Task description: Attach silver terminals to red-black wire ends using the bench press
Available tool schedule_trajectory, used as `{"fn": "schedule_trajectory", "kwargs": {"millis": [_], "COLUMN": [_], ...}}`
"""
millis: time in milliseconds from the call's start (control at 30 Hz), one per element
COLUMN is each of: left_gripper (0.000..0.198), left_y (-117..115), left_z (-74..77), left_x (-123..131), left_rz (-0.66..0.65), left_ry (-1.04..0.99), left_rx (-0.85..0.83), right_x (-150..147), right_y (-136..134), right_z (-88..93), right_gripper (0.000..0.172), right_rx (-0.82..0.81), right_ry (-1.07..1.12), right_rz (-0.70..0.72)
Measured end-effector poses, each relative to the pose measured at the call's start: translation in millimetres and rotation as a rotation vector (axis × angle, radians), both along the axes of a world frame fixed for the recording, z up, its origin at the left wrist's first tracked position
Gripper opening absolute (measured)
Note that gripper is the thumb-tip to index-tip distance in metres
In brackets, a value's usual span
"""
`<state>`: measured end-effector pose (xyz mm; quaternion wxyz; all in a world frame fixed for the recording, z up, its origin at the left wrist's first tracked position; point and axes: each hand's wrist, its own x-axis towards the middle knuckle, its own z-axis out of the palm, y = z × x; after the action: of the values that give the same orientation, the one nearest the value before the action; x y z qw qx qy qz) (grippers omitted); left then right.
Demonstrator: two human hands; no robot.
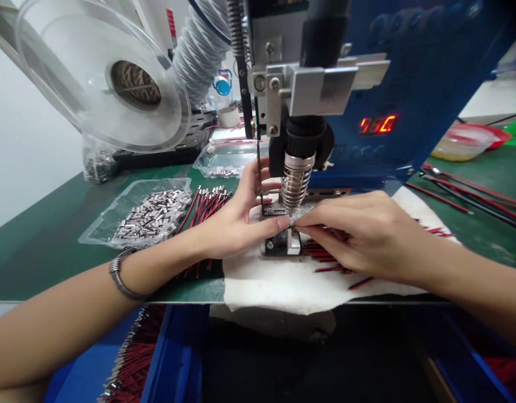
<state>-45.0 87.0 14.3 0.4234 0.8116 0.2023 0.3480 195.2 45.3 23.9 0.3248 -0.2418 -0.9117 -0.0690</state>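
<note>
Both my hands meet under the hot-air nozzle [297,180] of a blue machine [413,84]. My left hand [236,221] is pinched, with its thumb tip at a small metal fixture [283,243] on a white cloth [283,282]. My right hand [358,232] is also pinched, fingertips touching the left thumb just below the nozzle tip. A tiny part seems held between them, too small to name. Red and black wires [325,252] lie under my right hand.
A clear bag of small metal terminals [150,215] and a bundle of red-black wires [205,204] lie to the left. A clear reel [102,73] hangs upper left. More wires [472,193] lie at right. A blue bin of wires [131,358] sits below the table edge.
</note>
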Motion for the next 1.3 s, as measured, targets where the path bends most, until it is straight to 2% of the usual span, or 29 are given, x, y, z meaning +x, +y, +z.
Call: {"fn": "schedule_trajectory", "kwargs": {"millis": [167,367,633,933,1300], "left_gripper": [0.073,0.074,0.07,0.046,0.047], "left_y": [0.5,3.8,2.4,9.9,12.4], "left_z": [-0.3,-2.8,-2.5,-6.3,-7.3], "left_x": [-2.5,-4.6,-4.2,-4.1,-3.8], "left_rz": [0.001,-0.003,0.011,0.087,0.041], "left_ry": [0.004,0.008,0.007,-0.067,-0.129], "left_rx": [-0.012,-0.028,-0.027,0.028,0.029], "right_x": [1.0,1.7,2.7,1.2,0.1], "right_y": [2.3,4.7,6.5,6.3,4.2], "right_z": [0.6,4.2,10.4,13.3,14.8], "right_gripper": [0.016,0.013,0.014,0.013,0.014], "right_rx": [-0.08,-0.146,-0.347,-0.378,-0.428], "right_ry": [-0.005,0.045,0.058,0.057,0.064], "right_rz": [0.001,0.077,0.075,0.051,0.027]}}
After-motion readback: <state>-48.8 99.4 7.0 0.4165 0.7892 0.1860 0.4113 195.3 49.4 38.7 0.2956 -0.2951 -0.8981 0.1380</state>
